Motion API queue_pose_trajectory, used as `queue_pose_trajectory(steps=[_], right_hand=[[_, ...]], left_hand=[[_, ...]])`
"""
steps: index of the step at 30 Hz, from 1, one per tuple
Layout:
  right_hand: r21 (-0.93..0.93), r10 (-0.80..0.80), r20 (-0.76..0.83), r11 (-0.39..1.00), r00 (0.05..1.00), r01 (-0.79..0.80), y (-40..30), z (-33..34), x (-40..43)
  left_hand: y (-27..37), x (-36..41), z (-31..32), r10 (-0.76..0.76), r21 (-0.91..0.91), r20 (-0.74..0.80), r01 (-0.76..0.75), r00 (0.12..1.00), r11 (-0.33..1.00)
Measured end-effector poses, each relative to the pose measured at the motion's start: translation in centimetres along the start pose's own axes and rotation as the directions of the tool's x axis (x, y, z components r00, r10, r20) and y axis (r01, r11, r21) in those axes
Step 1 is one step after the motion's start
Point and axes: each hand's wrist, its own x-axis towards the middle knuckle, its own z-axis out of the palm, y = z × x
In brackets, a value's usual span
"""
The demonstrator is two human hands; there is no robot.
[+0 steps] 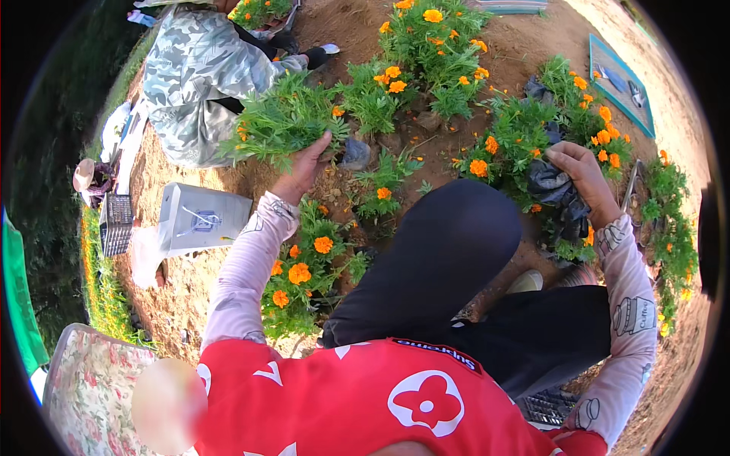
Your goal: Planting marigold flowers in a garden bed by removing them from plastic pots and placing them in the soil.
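My left hand (302, 169) is closed around a leafy bunch of marigold plants (285, 117) with a few orange blooms. Just right of its fingers is a small dark plastic nursery bag (355, 154); whether it belongs to that bunch I cannot tell. On the other side, my right hand (582, 179) pinches crumpled black plastic bags (550, 182), which hang down beside its wrist. Flowering marigolds (499, 145) stand close to the left of these bags. Below my left hand, more marigolds (311, 259) grow in a cluster near my knee.
A person in a camouflage jacket (188, 80) crouches at upper left. Nearby stands a pale bag (205, 219), with a black plastic crate (117, 222) beyond it. A teal-framed mesh tray (621, 85) lies at upper right. Another dark crate (547, 406) is partly hidden by my right arm.
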Motion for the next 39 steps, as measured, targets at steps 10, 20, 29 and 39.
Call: queue_pose_trajectory(steps=[10,20,29,39], right_hand=[[-0.359,-0.319,0.079,0.875,0.944,0.326,-0.9,3.7,2.2],[-0.411,-0.296,-0.072,0.879,0.953,0.242,-0.6,2.4,0.7],[-0.399,-0.205,-0.135,0.907,0.970,0.136,1.5,-1.1,1.3],[-0.189,-0.232,0.270,0.939,0.935,0.288,-1.5,6.2,3.5]], left_hand=[[9.0,-3.2,18.2,0.149,-0.526,0.612,0.259,0.777,0.810],[7.6,-3.6,21.1,0.139,-0.502,0.649,0.284,0.748,0.817],[7.4,-0.3,8.4,0.082,-0.435,0.202,0.014,0.976,0.900],[8.1,-3.0,16.5,0.054,-0.606,0.536,0.339,0.843,0.720]])
